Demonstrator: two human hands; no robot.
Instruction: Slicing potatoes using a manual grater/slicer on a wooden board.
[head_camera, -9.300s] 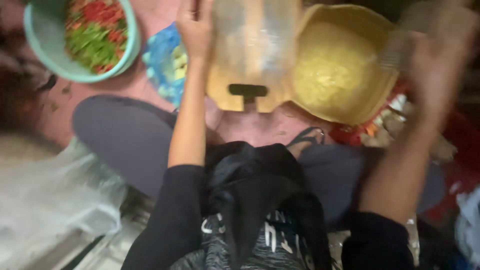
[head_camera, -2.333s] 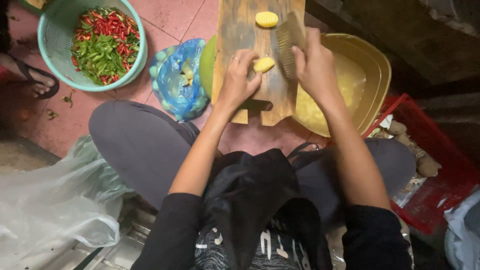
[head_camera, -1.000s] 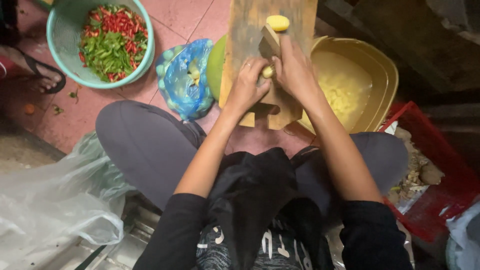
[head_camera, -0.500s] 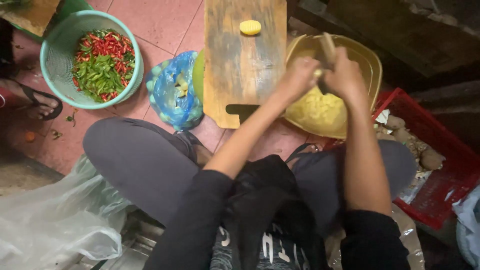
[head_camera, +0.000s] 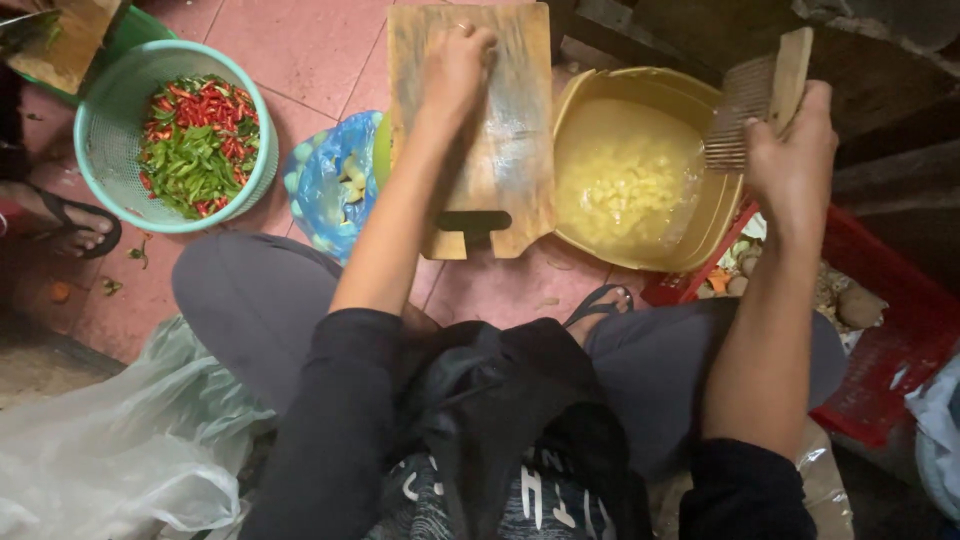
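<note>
Your right hand (head_camera: 795, 150) sits at the upper right of the frame, fingers wrapped tight round a crinkle cutter (head_camera: 760, 95). Its long axis runs up and slightly right, and the ridged blade faces left over the yellow basin (head_camera: 590, 90) of cut pieces. Your left hand (head_camera: 455, 65) rests at the top centre on the wooden cutting board (head_camera: 510, 150), fingers curled over something hidden; the board runs lengthwise up the frame.
</note>
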